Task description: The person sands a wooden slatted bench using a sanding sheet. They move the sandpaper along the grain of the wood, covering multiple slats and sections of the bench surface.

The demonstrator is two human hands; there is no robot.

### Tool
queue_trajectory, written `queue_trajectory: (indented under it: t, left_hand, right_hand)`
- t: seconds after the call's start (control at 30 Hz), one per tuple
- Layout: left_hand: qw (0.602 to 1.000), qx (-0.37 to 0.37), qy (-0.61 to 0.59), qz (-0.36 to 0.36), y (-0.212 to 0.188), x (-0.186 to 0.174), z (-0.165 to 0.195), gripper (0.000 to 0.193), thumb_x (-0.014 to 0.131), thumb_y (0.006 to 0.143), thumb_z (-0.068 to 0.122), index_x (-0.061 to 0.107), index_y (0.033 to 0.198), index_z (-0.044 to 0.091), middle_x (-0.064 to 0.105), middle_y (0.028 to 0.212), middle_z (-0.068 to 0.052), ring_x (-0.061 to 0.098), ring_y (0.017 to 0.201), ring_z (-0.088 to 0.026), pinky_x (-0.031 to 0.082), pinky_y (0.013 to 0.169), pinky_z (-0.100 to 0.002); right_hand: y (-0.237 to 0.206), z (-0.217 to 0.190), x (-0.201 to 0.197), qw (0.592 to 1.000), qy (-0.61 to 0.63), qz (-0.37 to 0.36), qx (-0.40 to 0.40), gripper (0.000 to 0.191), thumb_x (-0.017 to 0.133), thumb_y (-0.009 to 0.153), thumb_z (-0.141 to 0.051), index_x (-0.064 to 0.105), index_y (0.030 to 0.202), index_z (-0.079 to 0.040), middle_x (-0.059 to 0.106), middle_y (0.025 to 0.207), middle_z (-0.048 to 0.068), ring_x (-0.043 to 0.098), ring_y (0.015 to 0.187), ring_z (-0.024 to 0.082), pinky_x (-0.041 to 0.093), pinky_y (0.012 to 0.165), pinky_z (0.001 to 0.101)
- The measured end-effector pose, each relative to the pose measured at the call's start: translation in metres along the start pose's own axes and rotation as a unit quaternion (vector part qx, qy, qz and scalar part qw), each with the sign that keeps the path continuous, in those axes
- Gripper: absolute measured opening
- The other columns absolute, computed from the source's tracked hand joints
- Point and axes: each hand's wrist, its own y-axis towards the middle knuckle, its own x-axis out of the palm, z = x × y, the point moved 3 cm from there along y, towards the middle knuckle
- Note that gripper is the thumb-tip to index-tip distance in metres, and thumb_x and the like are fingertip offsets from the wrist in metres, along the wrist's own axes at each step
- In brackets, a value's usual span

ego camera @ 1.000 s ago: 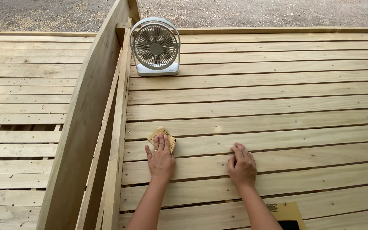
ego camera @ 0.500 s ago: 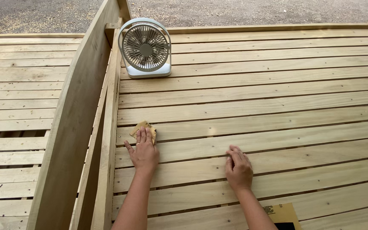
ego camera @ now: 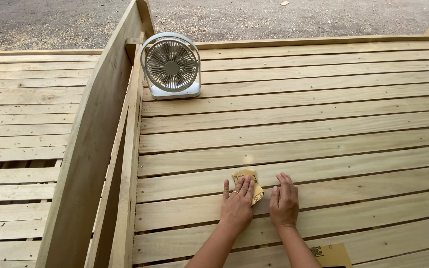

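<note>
A: Since 1 s ago both hands shift — L hand (ego camera: 237, 208) w/ the sandpaper piece (ego camera: 248, 184) went left, now it's back right, sitting close beside R hand (ego camera: 284, 203). Fan (ego camera: 171, 65) looks same spot on the boards, cam just moved.

B: Only one view, head cam. Finger state?

A: L hand flat, palm down, fingers straight and together, pressing on the sandpaper, not curled round it. No pinch, just pinned under the fingertips. Ring on one finger. R hand also flat, fingers lightly spread, bare on the wood, holds nothing.

B: Where's the paper exactly?

A: On the pale slatted wood surface (ego camera: 323, 129), near the front edge, on a slat below centre. Tan, folded-ish, sticks out ahead of L fingertips, away from the person; one corner pokes out right, toward R hand. Long axis roughly along the L fingers, across the slat grain, slight tilt. Can't tell how much is hidden under the hand.

B: Nearer hand?

A: L, it's on top. R is just beside, not touching the paper as far as I can see.

B: Other stuff?

A: Slanted wood rail (ego camera: 90, 159) left of the hands, second sandpaper sheet (ego camera: 332, 255) at bottom edge by R forearm, gravel ground (ego camera: 274, 17) beyond.
</note>
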Motion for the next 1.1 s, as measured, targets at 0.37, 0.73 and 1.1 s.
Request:
queue_trajectory:
  t: [0.37, 0.73, 1.1]
  left_hand:
    - [0.939, -0.318, 0.123, 0.043, -0.118, -0.069, -0.155, 0.074, 0.048, 0.092, 0.019, 0.018, 0.159, 0.012, 0.019, 0.168, -0.003, 0.015, 0.155, -0.017, 0.001, 0.124, -0.055]
    - [0.999, 0.010, -0.014, 0.041, -0.055, 0.022, 0.018, 0.068, 0.051, 0.092, 0.012, 0.033, 0.157, 0.003, 0.030, 0.166, -0.013, 0.024, 0.153, -0.026, 0.004, 0.123, -0.059]
    - [0.969, -0.212, 0.116, 0.044, -0.068, -0.065, -0.131, 0.073, 0.049, 0.088, 0.017, 0.027, 0.157, 0.012, 0.027, 0.166, -0.003, 0.023, 0.152, -0.018, 0.004, 0.122, -0.060]
  right_hand:
    - [0.010, -0.004, 0.004, 0.998, -0.003, -0.056, -0.009, 0.032, 0.053, 0.098, -0.016, 0.064, 0.127, -0.004, 0.063, 0.140, 0.015, 0.056, 0.133, 0.033, 0.040, 0.115, 0.0465]
    - [-0.013, -0.020, 0.000, 0.989, 0.134, -0.038, 0.047, 0.032, 0.052, 0.099, -0.010, 0.064, 0.129, -0.006, 0.066, 0.135, 0.014, 0.064, 0.123, 0.031, 0.052, 0.103, 0.0402]
    - [-0.016, -0.037, 0.004, 0.993, 0.100, -0.066, 0.015, 0.028, 0.049, 0.098, -0.004, 0.068, 0.118, -0.004, 0.069, 0.128, 0.014, 0.061, 0.129, 0.033, 0.049, 0.107, 0.0416]
